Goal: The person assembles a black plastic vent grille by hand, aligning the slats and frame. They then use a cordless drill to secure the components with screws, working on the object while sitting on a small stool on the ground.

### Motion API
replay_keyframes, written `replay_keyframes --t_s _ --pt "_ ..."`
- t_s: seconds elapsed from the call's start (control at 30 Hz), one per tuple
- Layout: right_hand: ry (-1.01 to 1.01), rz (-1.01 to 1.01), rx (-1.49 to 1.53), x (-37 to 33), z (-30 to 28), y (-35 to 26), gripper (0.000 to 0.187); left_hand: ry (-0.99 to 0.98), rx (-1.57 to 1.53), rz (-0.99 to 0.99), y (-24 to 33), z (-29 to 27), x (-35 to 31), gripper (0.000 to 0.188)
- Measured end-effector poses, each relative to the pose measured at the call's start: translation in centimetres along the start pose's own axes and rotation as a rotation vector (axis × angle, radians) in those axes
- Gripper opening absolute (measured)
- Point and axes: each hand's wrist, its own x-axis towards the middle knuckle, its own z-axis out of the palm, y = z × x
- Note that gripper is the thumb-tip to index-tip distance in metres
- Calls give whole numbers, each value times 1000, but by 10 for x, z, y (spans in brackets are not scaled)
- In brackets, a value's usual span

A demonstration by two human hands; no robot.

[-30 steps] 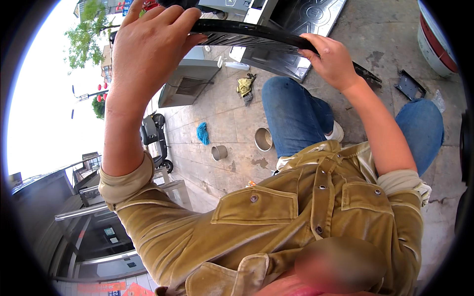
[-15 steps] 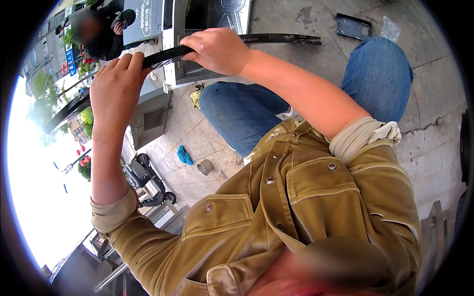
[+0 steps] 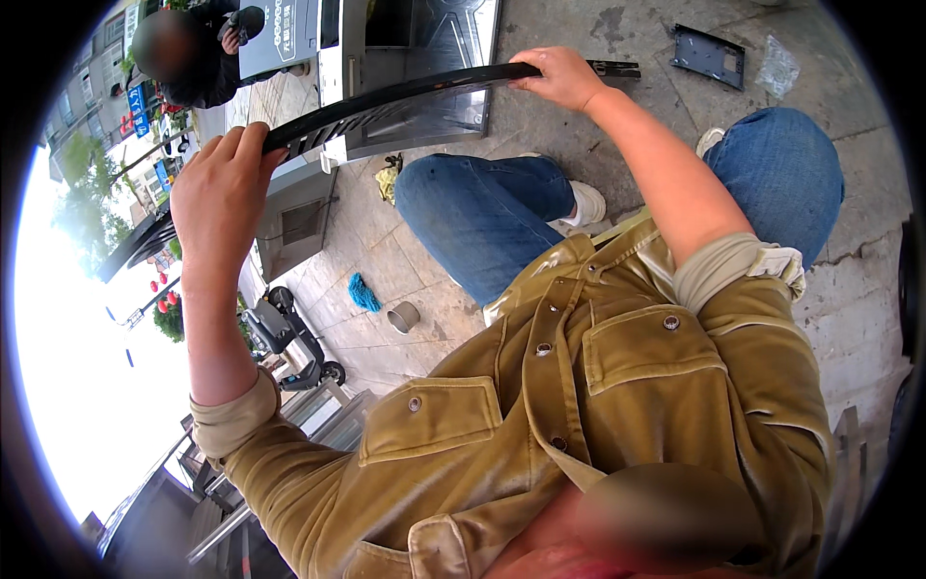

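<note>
A long, curved black plastic panel (image 3: 386, 95) with slots along it is held up in front of me, seen nearly edge-on. My left hand (image 3: 220, 198) is wrapped round it, thumb at the near side. Towards the panel's right end, my right hand (image 3: 559, 77) pinches the rim between thumb and fingers. A short stretch of the panel sticks out past that hand. On the left, the panel runs on behind my left hand and wrist, which hide part of it.
Behind the panel stands a grey and white cabinet-like unit (image 3: 333, 87). Another person (image 3: 203, 82) is at the upper left. On the paving lie a black plastic frame (image 3: 709, 56), clear plastic wrap (image 3: 776, 68), a blue cloth (image 3: 363, 292) and a small round tub (image 3: 403, 317). A scooter (image 3: 301, 338) stands left.
My right hand has slid rightward along the panel, away from my left hand, towards its right end. More of the slotted panel shows between my hands. My left hand keeps its grip.
</note>
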Motion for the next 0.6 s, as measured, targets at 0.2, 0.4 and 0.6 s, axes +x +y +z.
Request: replay_keyframes --t_s 0.2,0.4,0.6 --pt "67 -34 10 4 6 -3 31 14 -2 -8 -7 7 -1 20" --pt "59 -24 -50 5 7 -7 24 -25 -40 -29 -9 7 -6 21" --pt "12 -142 -149 26 -14 -62 25 44 -113 -237 -25 21 -80 22"
